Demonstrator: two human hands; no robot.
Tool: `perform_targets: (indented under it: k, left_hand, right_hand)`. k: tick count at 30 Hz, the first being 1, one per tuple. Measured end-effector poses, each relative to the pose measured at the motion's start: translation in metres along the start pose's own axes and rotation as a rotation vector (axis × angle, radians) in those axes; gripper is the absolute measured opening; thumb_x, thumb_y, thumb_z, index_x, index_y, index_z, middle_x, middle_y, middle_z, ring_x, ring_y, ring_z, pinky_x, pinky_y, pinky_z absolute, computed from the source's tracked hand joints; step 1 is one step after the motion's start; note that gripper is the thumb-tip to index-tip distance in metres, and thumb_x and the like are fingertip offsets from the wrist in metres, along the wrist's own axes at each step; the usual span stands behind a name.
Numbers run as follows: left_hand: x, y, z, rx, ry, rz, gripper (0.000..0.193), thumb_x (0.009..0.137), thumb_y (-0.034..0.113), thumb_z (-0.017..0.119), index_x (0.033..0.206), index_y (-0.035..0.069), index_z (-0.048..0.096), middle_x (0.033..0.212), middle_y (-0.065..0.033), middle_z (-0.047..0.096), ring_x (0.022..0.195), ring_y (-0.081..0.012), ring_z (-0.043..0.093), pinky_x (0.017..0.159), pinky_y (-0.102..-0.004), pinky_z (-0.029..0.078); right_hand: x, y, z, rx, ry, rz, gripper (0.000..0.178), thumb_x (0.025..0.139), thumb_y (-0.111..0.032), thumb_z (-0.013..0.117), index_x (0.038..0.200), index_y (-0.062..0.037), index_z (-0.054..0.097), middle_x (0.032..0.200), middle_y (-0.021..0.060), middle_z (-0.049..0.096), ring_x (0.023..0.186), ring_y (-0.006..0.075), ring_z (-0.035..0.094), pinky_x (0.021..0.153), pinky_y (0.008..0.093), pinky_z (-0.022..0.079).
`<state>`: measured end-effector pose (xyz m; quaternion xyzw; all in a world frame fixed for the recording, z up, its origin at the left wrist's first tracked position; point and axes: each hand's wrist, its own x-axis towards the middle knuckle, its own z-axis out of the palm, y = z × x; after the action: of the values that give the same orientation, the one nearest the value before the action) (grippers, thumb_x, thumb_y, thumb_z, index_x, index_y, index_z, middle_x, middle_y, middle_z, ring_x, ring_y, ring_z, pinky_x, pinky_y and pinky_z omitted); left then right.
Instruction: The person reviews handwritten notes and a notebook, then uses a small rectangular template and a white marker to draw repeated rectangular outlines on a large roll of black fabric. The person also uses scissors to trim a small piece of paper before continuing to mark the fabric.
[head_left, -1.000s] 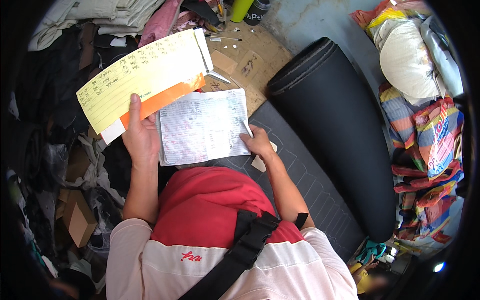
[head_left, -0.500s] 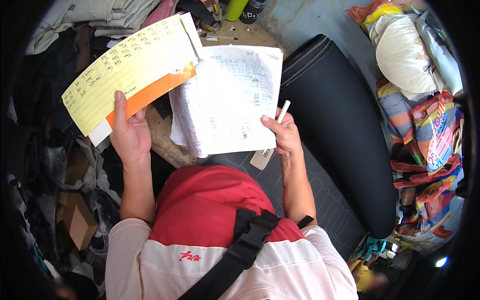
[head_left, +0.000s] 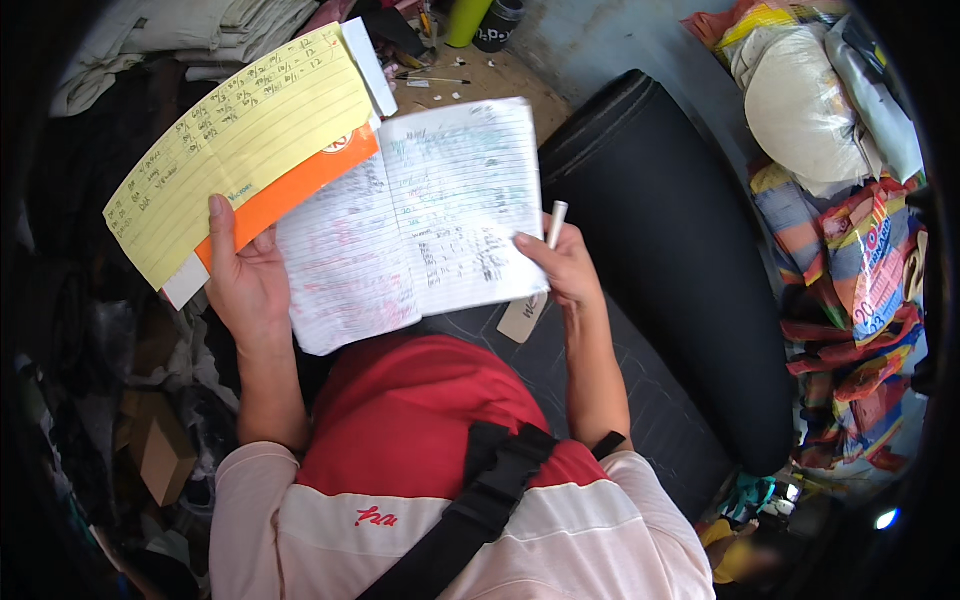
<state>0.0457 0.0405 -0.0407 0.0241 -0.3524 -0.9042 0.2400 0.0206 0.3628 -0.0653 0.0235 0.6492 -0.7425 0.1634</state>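
My left hand (head_left: pixel 249 275) grips a yellow lined notepad (head_left: pixel 235 135), thumb on its front and fingers behind it. Handwriting covers part of the yellow sheet; an orange strip (head_left: pixel 300 185) shows along its lower edge, and white card (head_left: pixel 368 68) sticks out past its end. An open notebook (head_left: pixel 460 200) with two written pages lies before me, its upper left part covered by the notepad. My right hand (head_left: pixel 568 266) pinches the notebook's right edge, with a slim white pen-like stick (head_left: pixel 558 222) standing up between its fingers. Below that hand hangs a tan cardboard tag (head_left: pixel 520 320).
A large black padded roll (head_left: pixel 670 260) leans on my right. Behind the notebook, a brown tabletop (head_left: pixel 500 80) bears pens, scraps and a dark cup (head_left: pixel 498 25). Folded pale cloth (head_left: pixel 190 30) is stacked far left. Colourful bags (head_left: pixel 870 270) hang at the right wall.
The notebook has spread wider, showing its left page, and has shifted left. My left hand has moved slightly left and toward me with the notepad. My right hand keeps its hold.
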Motion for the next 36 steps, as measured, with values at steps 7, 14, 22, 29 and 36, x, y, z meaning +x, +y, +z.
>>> perform_targets:
  k: [7, 14, 22, 29, 36]
  left_hand:
    - [0.000, -0.013, -0.003, 0.093, 0.191, -0.021, 0.032, 0.092, 0.019, 0.055, 0.120, 0.004, 0.051, 0.112, -0.0085, 0.061, 0.100, -0.0168, 0.060, 0.089, -0.0329, 0.046]
    - [-0.003, -0.023, 0.004, 0.095, 0.213, -0.070, 0.034, 0.091, 0.019, 0.057, 0.121, 0.005, 0.050, 0.114, -0.0079, 0.060, 0.103, -0.0164, 0.058, 0.090, -0.0327, 0.045]
    - [-0.002, -0.020, 0.005, 0.077, 0.187, -0.014, 0.036, 0.091, 0.019, 0.056, 0.124, 0.005, 0.048, 0.114, -0.0078, 0.060, 0.102, -0.0156, 0.059, 0.088, -0.0319, 0.046]
    - [0.002, -0.017, 0.000, 0.099, 0.246, -0.003, 0.035, 0.092, 0.018, 0.055, 0.123, 0.004, 0.048, 0.114, -0.0082, 0.060, 0.100, -0.0158, 0.060, 0.086, -0.0316, 0.048]
    - [0.001, -0.015, 0.000, 0.099, 0.259, 0.011, 0.034, 0.092, 0.018, 0.054, 0.123, 0.004, 0.048, 0.114, -0.0090, 0.060, 0.101, -0.0160, 0.060, 0.085, -0.0310, 0.049]
  right_hand:
    - [-0.004, 0.071, -0.007, -1.080, 0.412, 0.097, 0.038, 0.074, -0.038, 0.070, 0.085, -0.0026, 0.067, 0.074, 0.0186, 0.064, 0.070, 0.0346, 0.064, 0.063, 0.0428, 0.049]
    - [-0.014, 0.122, 0.027, -1.350, 0.444, 0.025, 0.052, 0.076, -0.041, 0.068, 0.110, -0.0017, 0.060, 0.096, 0.0152, 0.056, 0.074, 0.0341, 0.062, 0.065, 0.0417, 0.050]
    - [-0.009, 0.108, 0.043, -0.853, 0.254, -0.360, 0.029, 0.072, -0.001, 0.066, 0.100, -0.0077, 0.068, 0.102, 0.0163, 0.063, 0.084, 0.0305, 0.064, 0.071, 0.0336, 0.051]
    - [-0.007, 0.083, 0.079, -0.786, -0.212, -0.319, 0.047, 0.075, 0.001, 0.062, 0.121, -0.0069, 0.056, 0.104, 0.0210, 0.063, 0.091, 0.0336, 0.064, 0.080, 0.0345, 0.051]
    - [0.012, 0.087, 0.104, -0.882, -0.618, -0.388, 0.055, 0.077, -0.013, 0.066, 0.128, -0.0073, 0.049, 0.105, 0.0190, 0.062, 0.085, 0.0358, 0.063, 0.075, 0.0379, 0.051]
